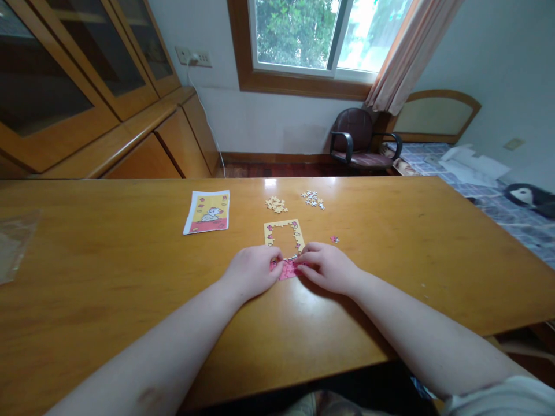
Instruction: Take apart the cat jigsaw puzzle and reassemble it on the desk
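Observation:
A partly built jigsaw puzzle (284, 240) lies in the middle of the wooden table (108, 271); its yellow border frames an unfilled centre and its lower edge is pink. My left hand (254, 270) and my right hand (326, 267) rest on the table at the puzzle's lower edge, fingers curled and pinched on the pink pieces there. A single loose piece (334, 238) lies just right of the puzzle. Two small heaps of loose pieces (276, 204) (313, 199) sit beyond it. A reference picture card (207, 211) lies to the left.
A clear plastic bag (13, 242) lies at the table's left edge. Wooden cabinets (87, 86) line the left wall. Beyond the table stand a dark armchair (359, 138) under the window and a bed (498, 196) at right.

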Motion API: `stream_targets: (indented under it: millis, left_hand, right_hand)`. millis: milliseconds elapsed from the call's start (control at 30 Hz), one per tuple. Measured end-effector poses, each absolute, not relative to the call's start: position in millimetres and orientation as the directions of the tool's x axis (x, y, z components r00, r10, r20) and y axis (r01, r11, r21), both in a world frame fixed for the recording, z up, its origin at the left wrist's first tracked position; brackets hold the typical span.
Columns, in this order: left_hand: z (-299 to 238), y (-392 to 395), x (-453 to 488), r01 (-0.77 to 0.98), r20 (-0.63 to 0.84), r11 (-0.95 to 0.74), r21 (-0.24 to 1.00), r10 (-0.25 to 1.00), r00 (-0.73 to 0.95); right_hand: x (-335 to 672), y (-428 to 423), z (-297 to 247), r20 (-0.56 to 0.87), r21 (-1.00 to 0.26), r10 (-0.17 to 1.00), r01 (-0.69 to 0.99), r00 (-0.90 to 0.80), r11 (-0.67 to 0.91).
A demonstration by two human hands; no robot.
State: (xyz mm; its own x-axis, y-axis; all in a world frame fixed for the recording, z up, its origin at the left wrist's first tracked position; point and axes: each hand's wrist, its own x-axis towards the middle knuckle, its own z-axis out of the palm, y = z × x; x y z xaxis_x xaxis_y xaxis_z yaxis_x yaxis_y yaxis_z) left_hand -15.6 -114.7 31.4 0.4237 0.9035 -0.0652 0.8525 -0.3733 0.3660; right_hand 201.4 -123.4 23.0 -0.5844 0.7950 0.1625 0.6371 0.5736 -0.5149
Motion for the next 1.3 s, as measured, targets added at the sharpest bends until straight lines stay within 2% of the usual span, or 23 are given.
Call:
stream_targets:
  millis: [200, 733, 933, 1133, 1233, 1300]
  left_hand:
    - [28, -115, -16, 0.828, -0.075, -0.427, 0.365, 0.873, 0.483]
    - [28, -115, -17, 0.838, -0.058, -0.402, 0.369, 0.890, 0.452]
    - [29, -115, -17, 0.796, -0.039, -0.476, 0.373, 0.849, 0.526]
    - [26, -115, -18, 0.797, -0.044, -0.466, 0.384, 0.853, 0.520]
    - [27, -115, -19, 0.793, -0.043, -0.460, 0.399, 0.855, 0.517]
    - [29, -115, -19, 0.792, -0.051, -0.460, 0.402, 0.852, 0.521]
  right_hand:
    - [202, -124, 19, 0.129, -0.516, 0.757, 0.609, -0.641, 0.603]
    - [200, -124, 22, 0.082, -0.449, 0.795, 0.690, -0.601, 0.567]
    - [200, -125, 23, 0.079, -0.440, 0.789, 0.689, -0.609, 0.576]
    - [199, -126, 23, 0.071, -0.439, 0.786, 0.688, -0.614, 0.578]
    - [203, -123, 27, 0.073, -0.370, 0.834, 0.762, -0.547, 0.532]
    - [210, -119, 31, 0.085, -0.266, 0.912, 0.874, -0.400, 0.408]
